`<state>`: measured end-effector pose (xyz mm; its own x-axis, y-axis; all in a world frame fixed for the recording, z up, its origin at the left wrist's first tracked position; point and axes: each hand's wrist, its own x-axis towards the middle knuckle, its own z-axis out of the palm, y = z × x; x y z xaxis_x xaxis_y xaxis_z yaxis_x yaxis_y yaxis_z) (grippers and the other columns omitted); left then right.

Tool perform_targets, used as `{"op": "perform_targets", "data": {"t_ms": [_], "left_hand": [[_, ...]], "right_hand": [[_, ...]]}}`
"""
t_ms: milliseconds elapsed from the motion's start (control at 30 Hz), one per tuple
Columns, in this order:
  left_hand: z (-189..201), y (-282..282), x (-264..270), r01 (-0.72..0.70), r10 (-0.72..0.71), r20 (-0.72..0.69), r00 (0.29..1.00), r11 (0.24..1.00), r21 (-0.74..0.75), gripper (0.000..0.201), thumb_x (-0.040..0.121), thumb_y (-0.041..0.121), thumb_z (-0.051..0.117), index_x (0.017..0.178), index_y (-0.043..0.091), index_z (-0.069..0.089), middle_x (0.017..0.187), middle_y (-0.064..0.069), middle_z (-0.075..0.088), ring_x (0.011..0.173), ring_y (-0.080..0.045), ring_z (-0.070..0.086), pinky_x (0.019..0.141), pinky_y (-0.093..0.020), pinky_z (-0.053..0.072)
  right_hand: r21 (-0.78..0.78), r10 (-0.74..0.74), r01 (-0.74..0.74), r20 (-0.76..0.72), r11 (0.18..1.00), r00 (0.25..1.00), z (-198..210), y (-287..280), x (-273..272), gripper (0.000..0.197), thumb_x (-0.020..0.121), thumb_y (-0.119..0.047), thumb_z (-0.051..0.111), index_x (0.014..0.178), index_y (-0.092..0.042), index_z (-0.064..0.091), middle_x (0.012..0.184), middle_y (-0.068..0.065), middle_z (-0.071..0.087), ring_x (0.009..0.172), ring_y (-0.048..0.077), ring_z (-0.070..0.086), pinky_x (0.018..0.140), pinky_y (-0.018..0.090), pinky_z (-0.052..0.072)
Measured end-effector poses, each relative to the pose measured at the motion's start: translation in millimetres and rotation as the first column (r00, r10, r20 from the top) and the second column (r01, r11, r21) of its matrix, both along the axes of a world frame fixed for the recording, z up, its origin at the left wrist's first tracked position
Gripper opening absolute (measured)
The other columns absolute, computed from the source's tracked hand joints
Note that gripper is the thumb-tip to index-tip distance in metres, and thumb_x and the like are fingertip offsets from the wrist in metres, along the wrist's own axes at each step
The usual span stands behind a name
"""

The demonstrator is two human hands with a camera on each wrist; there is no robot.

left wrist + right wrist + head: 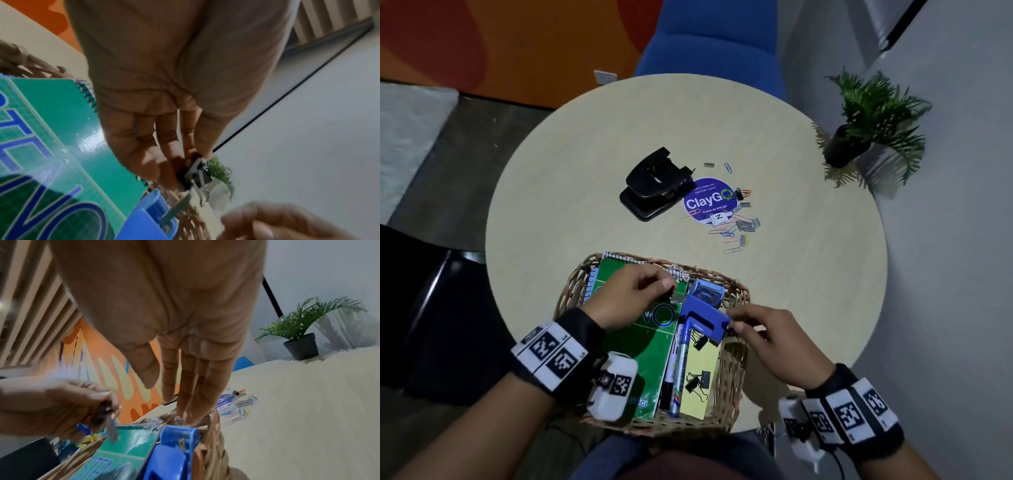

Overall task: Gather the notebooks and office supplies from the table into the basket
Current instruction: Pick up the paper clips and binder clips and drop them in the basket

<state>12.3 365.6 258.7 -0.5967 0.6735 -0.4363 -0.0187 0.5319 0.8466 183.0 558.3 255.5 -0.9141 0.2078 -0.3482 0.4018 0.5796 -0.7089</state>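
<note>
A wicker basket point(732, 373) sits at the table's near edge and holds a green spiral notebook point(650, 346), a blue stapler point(705, 315), markers point(678, 363), a yellow pad point(700, 366) and black binder clips. My left hand point(671, 291) hovers over the notebook and pinches a small black-and-silver binder clip point(197, 175) between thumb and fingertips. My right hand point(734, 322) hangs over the basket's right rim beside the stapler point(170, 456), its fingers point(185, 408) straight and holding nothing.
A black hole punch point(657, 185) stands mid-table beside a round purple sticker point(705, 202). Several loose paper clips and staple strips point(739, 222) lie scattered right of it. A potted plant point(859, 137) stands at the far right edge, a blue chair point(709, 37) behind.
</note>
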Motion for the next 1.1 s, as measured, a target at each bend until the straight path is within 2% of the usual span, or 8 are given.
{"op": "perform_targets", "data": {"t_ms": [200, 333, 433, 533, 667, 833, 967, 1100], "left_hand": [[-9.0, 2.6, 26.7, 0.259, -0.274, -0.051, 0.960, 0.944, -0.205, 0.020, 0.093, 0.030, 0.056, 0.108, 0.024, 0.068, 0.106, 0.012, 0.070, 0.097, 0.000, 0.063, 0.091, -0.023, 0.049], [-11.7, -1.0, 18.2, 0.211, -0.232, -0.077, 0.970, 0.953, -0.216, 0.017, 0.093, 0.029, 0.057, 0.105, 0.028, 0.069, 0.102, 0.014, 0.071, 0.094, 0.001, 0.065, 0.092, -0.027, 0.052], [-7.1, -1.3, 2.4, 0.129, -0.173, -0.171, 0.970, 0.962, -0.240, 0.015, 0.092, 0.025, 0.058, 0.102, 0.027, 0.069, 0.097, 0.011, 0.072, 0.089, 0.000, 0.065, 0.086, -0.025, 0.053], [0.3, 12.8, -12.8, 0.057, -0.123, -0.260, 0.958, 0.967, -0.248, 0.011, 0.089, 0.023, 0.063, 0.097, 0.026, 0.070, 0.092, 0.010, 0.073, 0.085, -0.001, 0.066, 0.083, -0.023, 0.053], [12.9, 71.3, -44.4, 0.032, -0.167, -0.423, 0.891, 0.951, -0.307, 0.016, 0.088, 0.029, 0.064, 0.102, 0.023, 0.069, 0.090, 0.009, 0.073, 0.081, -0.006, 0.067, 0.080, -0.026, 0.054], [-5.4, 162.5, -106.4, 0.055, -0.320, -0.550, 0.772, 0.894, -0.444, 0.022, 0.089, 0.029, 0.060, 0.106, 0.018, 0.067, 0.098, 0.001, 0.071, 0.095, -0.020, 0.065, 0.083, -0.032, 0.052], [-44.2, 200.5, -137.0, 0.050, -0.431, -0.482, 0.763, 0.783, -0.621, 0.026, 0.087, 0.025, 0.059, 0.111, 0.018, 0.065, 0.111, -0.007, 0.068, 0.106, -0.028, 0.062, 0.084, -0.033, 0.049], [-70.4, 209.9, -143.1, 0.054, -0.553, -0.407, 0.727, 0.638, -0.768, 0.022, 0.085, 0.017, 0.060, 0.104, 0.009, 0.067, 0.108, -0.015, 0.068, 0.103, -0.034, 0.063, 0.082, -0.037, 0.051]], "right_hand": [[0.000, -0.085, 0.085, -0.015, 0.996, 0.996, 4.3, 30.9, -17.9, 0.023, 0.093, -0.017, 0.055, 0.113, -0.018, 0.066, 0.104, -0.006, 0.071, 0.087, 0.006, 0.067, 0.073, 0.004, 0.047], [0.008, -0.150, 0.150, -0.030, 0.989, 0.988, 4.3, 61.1, -37.3, 0.022, 0.093, -0.015, 0.056, 0.113, -0.015, 0.066, 0.102, -0.001, 0.069, 0.077, -0.007, 0.063, 0.058, 0.000, 0.043], [0.018, -0.176, 0.177, -0.051, 0.984, 0.983, 2.8, 83.3, -57.8, 0.021, 0.092, -0.013, 0.057, 0.111, -0.011, 0.066, 0.098, 0.004, 0.069, 0.073, -0.005, 0.061, 0.053, -0.001, 0.042], [0.054, -0.160, 0.162, -0.043, 0.985, 0.986, -9.7, 105.5, -88.1, 0.023, 0.089, -0.011, 0.061, 0.112, -0.010, 0.065, 0.098, 0.007, 0.068, 0.075, 0.009, 0.065, 0.059, 0.005, 0.047], [0.180, -0.143, 0.143, -0.015, 0.973, 0.990, -48.5, 140.6, -151.6, 0.029, 0.084, -0.012, 0.065, 0.113, -0.013, 0.065, 0.110, 0.009, 0.068, 0.091, 0.024, 0.066, 0.087, 0.036, 0.053], [0.333, -0.116, 0.123, -0.040, 0.935, 0.992, -78.1, 165.3, -230.5, 0.032, 0.085, -0.016, 0.063, 0.117, -0.015, 0.063, 0.118, 0.013, 0.062, 0.105, 0.030, 0.061, 0.089, 0.038, 0.051], [0.455, 0.016, -0.051, 0.079, 0.889, 0.997, -94.7, 164.4, -255.3, 0.025, 0.089, -0.012, 0.055, 0.113, -0.011, 0.063, 0.115, 0.016, 0.057, 0.101, 0.036, 0.060, 0.085, 0.039, 0.050], [0.493, 0.077, -0.095, 0.057, 0.865, 0.995, -105.1, 161.6, -253.7, 0.023, 0.087, -0.006, 0.054, 0.109, -0.006, 0.062, 0.111, 0.016, 0.056, 0.097, 0.036, 0.060, 0.081, 0.039, 0.050]]}}
